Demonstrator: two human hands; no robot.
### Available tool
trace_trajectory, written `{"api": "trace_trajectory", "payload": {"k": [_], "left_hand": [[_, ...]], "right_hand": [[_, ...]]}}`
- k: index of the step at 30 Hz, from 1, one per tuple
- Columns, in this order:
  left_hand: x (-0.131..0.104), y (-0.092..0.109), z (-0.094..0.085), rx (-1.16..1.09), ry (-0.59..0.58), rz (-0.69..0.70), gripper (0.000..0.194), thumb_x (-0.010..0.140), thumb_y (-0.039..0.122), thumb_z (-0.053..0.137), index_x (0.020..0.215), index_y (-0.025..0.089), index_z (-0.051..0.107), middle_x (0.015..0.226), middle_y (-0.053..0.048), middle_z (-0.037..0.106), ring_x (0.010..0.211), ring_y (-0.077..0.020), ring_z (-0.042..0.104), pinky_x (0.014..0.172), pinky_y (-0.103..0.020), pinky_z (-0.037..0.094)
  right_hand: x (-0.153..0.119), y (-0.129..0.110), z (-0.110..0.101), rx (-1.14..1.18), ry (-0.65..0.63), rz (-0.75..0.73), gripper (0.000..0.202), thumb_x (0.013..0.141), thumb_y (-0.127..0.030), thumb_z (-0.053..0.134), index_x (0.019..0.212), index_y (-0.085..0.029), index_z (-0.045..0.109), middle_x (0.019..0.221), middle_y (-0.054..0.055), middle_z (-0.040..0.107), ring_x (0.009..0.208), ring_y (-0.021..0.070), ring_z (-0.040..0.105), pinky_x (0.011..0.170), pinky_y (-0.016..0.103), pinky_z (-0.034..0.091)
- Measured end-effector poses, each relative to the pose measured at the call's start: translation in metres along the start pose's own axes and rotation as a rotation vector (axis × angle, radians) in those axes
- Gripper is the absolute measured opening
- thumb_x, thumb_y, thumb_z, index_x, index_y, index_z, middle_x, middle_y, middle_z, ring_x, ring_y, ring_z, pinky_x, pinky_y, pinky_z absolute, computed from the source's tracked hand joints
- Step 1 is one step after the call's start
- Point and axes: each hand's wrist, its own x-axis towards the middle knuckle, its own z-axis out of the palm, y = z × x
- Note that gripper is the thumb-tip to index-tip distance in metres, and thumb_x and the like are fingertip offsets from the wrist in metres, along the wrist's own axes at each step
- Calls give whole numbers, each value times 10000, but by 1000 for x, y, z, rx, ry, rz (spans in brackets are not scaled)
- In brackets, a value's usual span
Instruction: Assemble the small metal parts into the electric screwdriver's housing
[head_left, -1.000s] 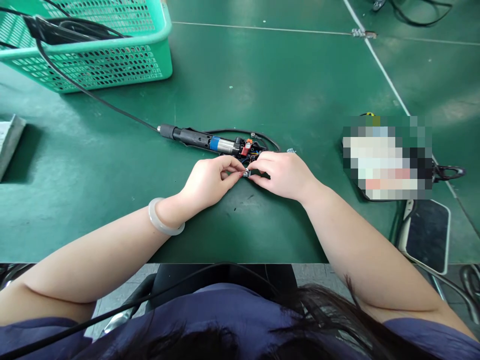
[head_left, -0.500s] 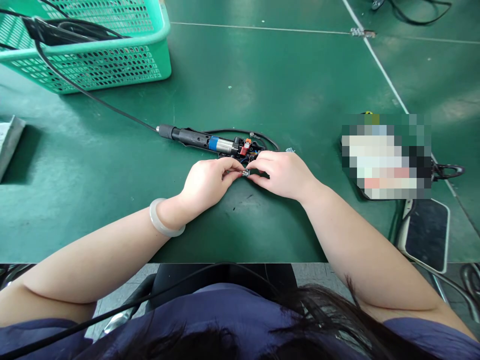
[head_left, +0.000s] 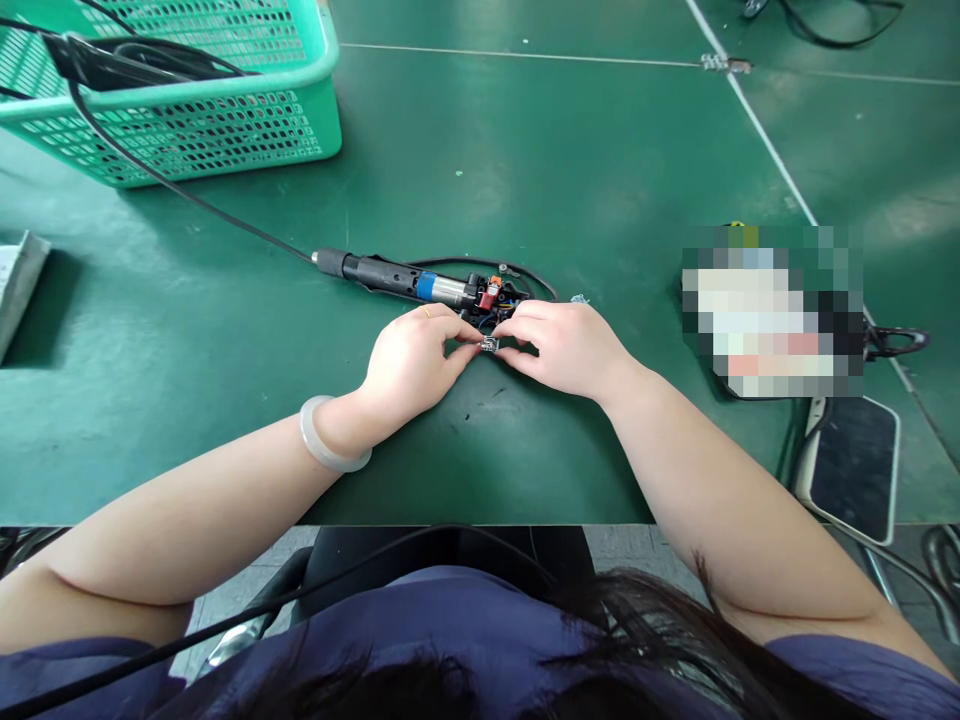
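Tabletop (head_left: 570, 170) work centres on the dark wired assembly (head_left: 450, 289) lying just beyond both hands; judging by its exposed wires, it looks unfinished. Left hand (head_left: 412, 358) and right hand (head_left: 570, 345) meet fingertip to fingertip, together pinching a small metal part (head_left: 490, 345) beside it.

Open green mat (head_left: 570, 160) is left ahead. Passage just beyond the hands is blocked by the electric screwdriver (head_left: 405, 281) and its cable (head_left: 187, 195); far left is taken by the basket (head_left: 225, 120).
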Motion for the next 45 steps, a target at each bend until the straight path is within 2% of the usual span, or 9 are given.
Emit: {"api": "trace_trajectory", "payload": {"k": [11, 22, 34, 45], "left_hand": [[2, -1, 0, -22, -23, -34, 131, 787, 221, 639, 871, 192, 736, 803, -18, 678, 797, -167, 620, 774, -272, 476], [7, -3, -2, -188, -90, -228, 162, 718, 290, 702, 850, 198, 720, 730, 0, 678, 602, -123, 546, 640, -261, 443], [6, -3, -3, -196, -103, -246, 173, 730, 329, 682, 844, 203, 717, 685, 1, 679, 592, -128, 554, 626, -261, 441], [5, -2, -2, -194, -92, -237, 164, 740, 335, 671, 824, 195, 690, 655, 6, 660, 591, -131, 569, 637, -265, 461]], "right_hand": [[0, 0, 1, 3, 12, -6, 208, 867, -299, 575, 975, -178, 706, 902, 37, 688, 778, 173, 622, 572, 281, 381], [0, 0, 1, 18, 12, -11, 185, 855, -281, 582, 935, -174, 711, 881, 37, 689, 756, 168, 621, 574, 273, 392], [1, 0, 1, 120, 33, 15, 175, 847, -277, 591, 925, -177, 712, 819, 20, 659, 695, 135, 578, 568, 262, 385], [1, -1, 1, 68, 24, 1, 181, 849, -283, 585, 924, -176, 709, 858, 30, 674, 722, 148, 590, 569, 264, 387]]}}
